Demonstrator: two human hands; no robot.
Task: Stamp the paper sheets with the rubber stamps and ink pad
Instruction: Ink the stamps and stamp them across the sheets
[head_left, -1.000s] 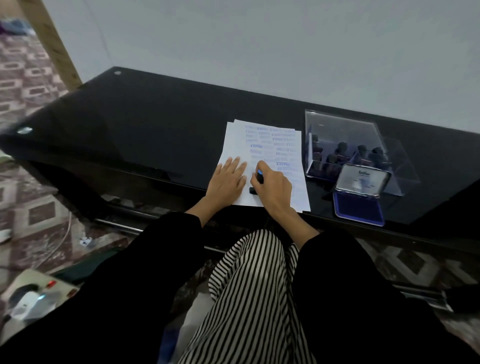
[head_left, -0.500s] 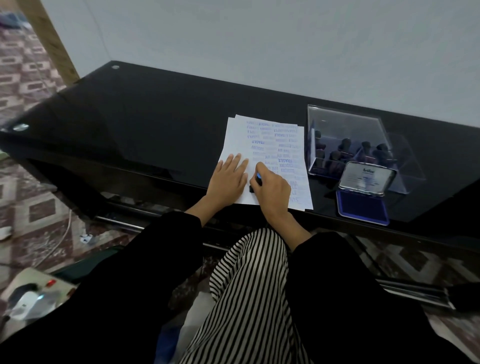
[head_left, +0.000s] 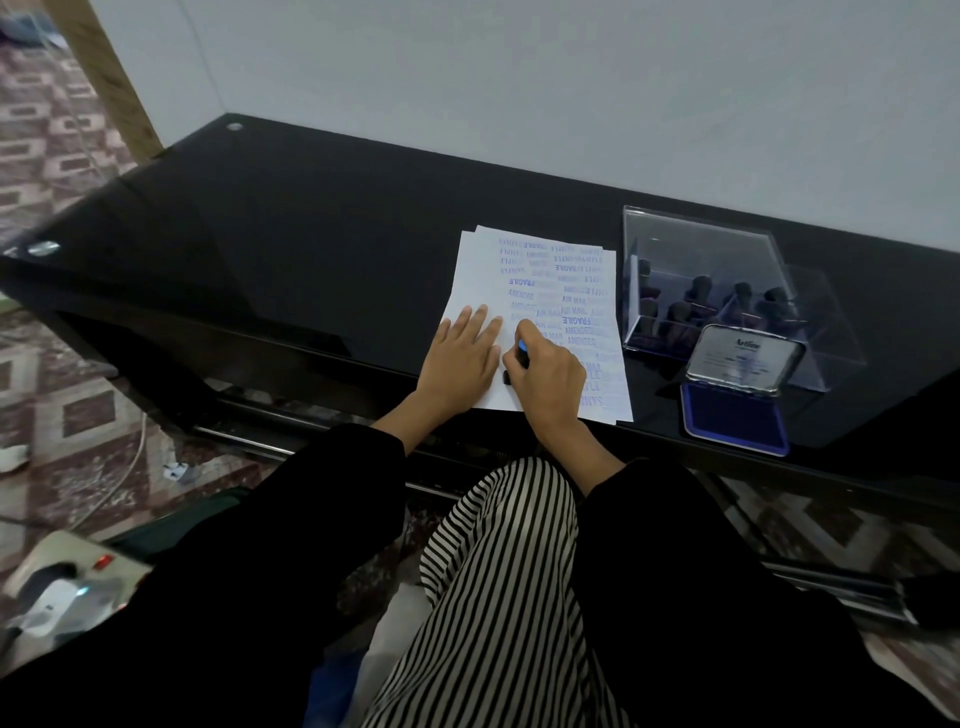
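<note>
Two hands on the sheets (head_left: 483, 270): left hand (head_left: 460, 358) flat, fingers straight, pinning them; right hand (head_left: 545, 371) gripping stamp (head_left: 521, 356) pressed on paper. Ink pad (head_left: 732, 418) open, right, on surface (head_left: 291, 249).

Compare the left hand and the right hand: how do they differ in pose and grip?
The left hand lies flat, fingers straight; the right hand is curled. The left hand holds nothing, only pressing the paper sheets; the right hand grips a blue-topped rubber stamp. Both rest on the sheets' near end.
</note>
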